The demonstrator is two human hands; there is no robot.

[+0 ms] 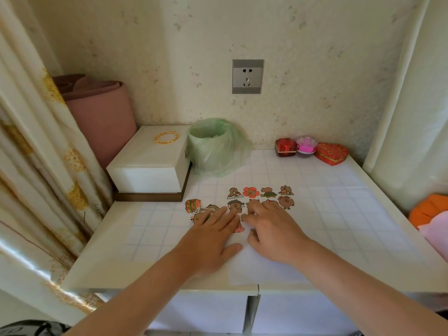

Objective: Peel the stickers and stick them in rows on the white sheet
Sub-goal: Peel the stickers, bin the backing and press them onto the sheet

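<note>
White sheet (263, 272) lies on the gridded counter (351, 209), near its front edge, and carries the work so far. Four capybara stickers form the top row (251, 192) and four more the second row (286, 202), two of them partly hidden under fingers. One pinkish sticker (239, 229) starts a third row between the hands. The left hand (213, 236) lies flat with straight fingers over the sheet's left side and the loose pile (194, 209), where at least three unpeeled stickers overlap; an exact count is not possible. The right hand (269, 229) has bent fingers with tips down beside the new sticker, though whether they pinch anything I cannot tell. To do this step well, the flat hand should probably hold the paper steady while the other rubs from the sticker's middle outward, its edge level with the row above. Behind stand one white box (150, 163), one green-lined bin (211, 146) and three small red and pink trinket boxes (306, 144).
</note>
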